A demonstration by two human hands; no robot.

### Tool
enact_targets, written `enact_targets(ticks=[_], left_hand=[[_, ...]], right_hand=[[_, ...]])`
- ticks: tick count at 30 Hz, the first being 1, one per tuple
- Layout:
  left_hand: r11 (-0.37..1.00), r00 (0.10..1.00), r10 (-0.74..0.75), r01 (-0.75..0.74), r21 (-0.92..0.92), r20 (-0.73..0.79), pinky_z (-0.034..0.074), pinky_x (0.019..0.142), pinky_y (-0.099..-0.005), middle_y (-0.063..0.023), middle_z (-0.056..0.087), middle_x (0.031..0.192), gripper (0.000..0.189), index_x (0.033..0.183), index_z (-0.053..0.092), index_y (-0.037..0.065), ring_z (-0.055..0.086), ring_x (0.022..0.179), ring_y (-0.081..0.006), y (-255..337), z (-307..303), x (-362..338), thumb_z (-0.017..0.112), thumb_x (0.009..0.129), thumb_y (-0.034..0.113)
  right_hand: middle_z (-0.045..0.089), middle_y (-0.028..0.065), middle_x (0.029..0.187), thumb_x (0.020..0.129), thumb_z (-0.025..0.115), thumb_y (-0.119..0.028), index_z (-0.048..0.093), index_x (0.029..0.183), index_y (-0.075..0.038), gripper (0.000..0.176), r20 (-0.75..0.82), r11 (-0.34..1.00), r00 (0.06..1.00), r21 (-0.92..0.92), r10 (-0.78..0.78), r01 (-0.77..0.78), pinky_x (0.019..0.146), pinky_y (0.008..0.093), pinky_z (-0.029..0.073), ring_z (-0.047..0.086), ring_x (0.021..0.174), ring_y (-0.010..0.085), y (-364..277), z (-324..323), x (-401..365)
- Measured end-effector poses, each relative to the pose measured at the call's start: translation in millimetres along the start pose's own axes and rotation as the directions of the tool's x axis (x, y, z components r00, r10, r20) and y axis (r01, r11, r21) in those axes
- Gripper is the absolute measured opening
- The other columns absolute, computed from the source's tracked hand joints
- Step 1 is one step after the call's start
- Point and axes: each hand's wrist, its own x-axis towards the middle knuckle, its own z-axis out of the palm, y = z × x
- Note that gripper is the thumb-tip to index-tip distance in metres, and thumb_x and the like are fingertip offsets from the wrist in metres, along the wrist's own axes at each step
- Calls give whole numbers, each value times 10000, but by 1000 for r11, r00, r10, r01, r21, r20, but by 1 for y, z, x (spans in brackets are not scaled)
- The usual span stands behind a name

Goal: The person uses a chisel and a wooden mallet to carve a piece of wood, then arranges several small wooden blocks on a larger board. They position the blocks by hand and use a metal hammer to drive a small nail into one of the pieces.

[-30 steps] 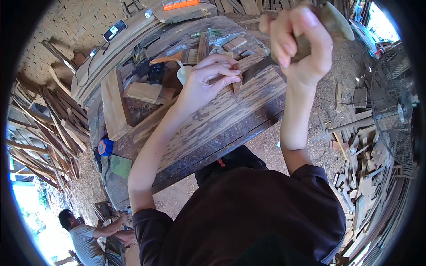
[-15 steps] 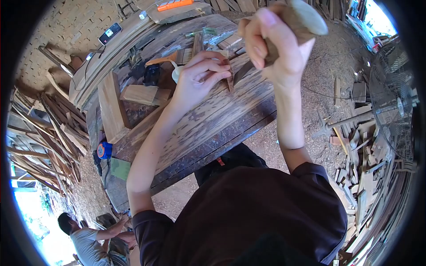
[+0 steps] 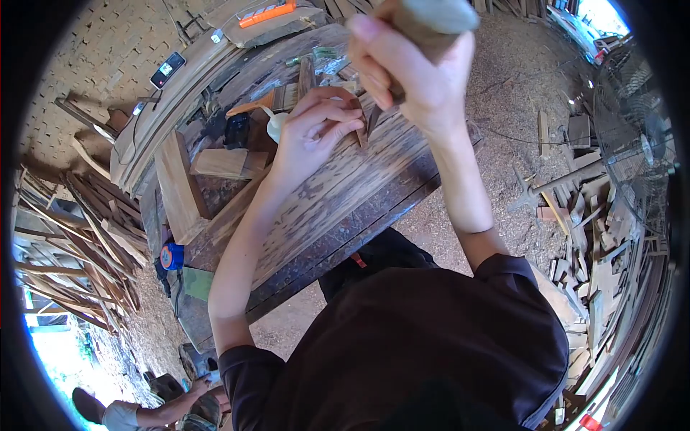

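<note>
My left hand [image 3: 313, 140] pinches a thin, small strip of wood [image 3: 361, 128] between thumb and fingers, its lower end at the worn wooden board [image 3: 316, 197] on the bench. My right hand [image 3: 413, 79] is closed round a thick-handled blade tool, its pale round handle end [image 3: 440, 16] toward the camera. A dark blade [image 3: 375, 117] juts from below this fist, close beside the strip. Near my left wrist is a white cup-like container [image 3: 275, 128]. A brush [image 3: 284, 97] lies behind my left hand.
On the bench are an L-shaped wooden piece [image 3: 177, 183], a wood block [image 3: 221, 163], a blue tape measure [image 3: 172, 256] and green sandpaper [image 3: 197, 283]. A fan [image 3: 640, 151] stands at right above wood scraps [image 3: 596, 237]. Another person [image 3: 154, 409] sits at lower left.
My right hand and the blade tool have moved left, the blade nearer the strip. My left hand still pinches the strip. The view has shifted slightly, and the other person appears lower.
</note>
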Motion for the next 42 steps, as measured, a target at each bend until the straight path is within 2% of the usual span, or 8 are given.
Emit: enact_targets(ticks=[6, 10, 13, 18, 22, 26, 28, 42], left_hand=[[999, 999, -36, 36, 14, 4, 567, 898, -286, -91, 541, 1153, 135, 955, 694, -5, 598, 1081, -182, 2, -2, -2, 722, 824, -21], [999, 1000, -11, 10, 35, 18, 572, 919, -292, -97, 534, 1183, 122, 958, 687, -7, 600, 1088, -187, -1, 0, -3, 710, 839, -17], [999, 1000, -11, 11, -31, 8, 581, 907, -291, -94, 532, 1175, 120, 958, 683, -16, 603, 1077, -180, -4, -2, -2, 709, 841, -13], [999, 1000, -16, 17, 49, -2, 586, 884, -290, -97, 532, 1177, 113, 956, 676, -22, 618, 1047, -178, 2, 0, -2, 705, 847, -12], [996, 996, -69, 71, 45, -48, 589, 876, -287, -91, 533, 1179, 107, 950, 677, -8, 617, 1048, -176, 5, -1, -4, 705, 846, -12], [999, 1000, -13, 14, 42, -26, 592, 866, -288, -91, 539, 1177, 114, 940, 666, -9, 625, 1035, -175, 5, 0, -1, 713, 837, -19], [999, 997, -48, 48, -1, -60, 592, 869, -283, -90, 546, 1162, 124, 945, 668, -4, 625, 1031, -175, 5, 1, -3, 718, 832, -14], [995, 992, -98, 99, 10, -84, 590, 886, -290, -84, 529, 1173, 91, 934, 661, -22, 610, 1053, -171, 7, 0, -2, 693, 849, -25]], right_hand=[[679, 11, 767, 817, 758, -106, 693, 909, 3, 157, 49, 961, 998, -272, -47, 58, 551, 213, 467, 594, 627, 43, 32, 3, -9], [626, 7, 600, 844, 715, -57, 682, 795, 2, 85, 49, 990, 989, 12, -139, 139, 436, 210, 408, 559, 494, 51, 3, -11, -5], [543, 42, 529, 902, 573, 4, 626, 840, 42, 90, 63, 929, 968, -274, -242, 250, 374, 228, 390, 451, 348, 83, 27, 2, -8], [566, 29, 558, 895, 626, -29, 636, 833, 24, 82, 47, 980, 982, -81, -181, 184, 428, 239, 421, 469, 383, 73, 14, -7, -10], [688, 42, 717, 793, 761, -87, 696, 862, 8, 134, 57, 891, 972, -389, -228, 232, 558, 225, 499, 632, 602, 84, 34, 1, -20], [702, 26, 787, 772, 780, -101, 707, 881, -17, 156, -118, 998, 993, -57, 15, -22, 688, 252, 521, 657, 748, 93, 19, -1, -29], [545, 32, 546, 892, 611, -36, 595, 778, 12, 125, 17, 928, 988, -341, -153, 150, 416, 233, 404, 504, 414, 71, 37, 5, -25], [573, 43, 580, 870, 633, 12, 610, 871, 25, 26, -6, 927, 980, -325, -199, 186, 375, 226, 358, 482, 399, 72, 39, 0, -28]])
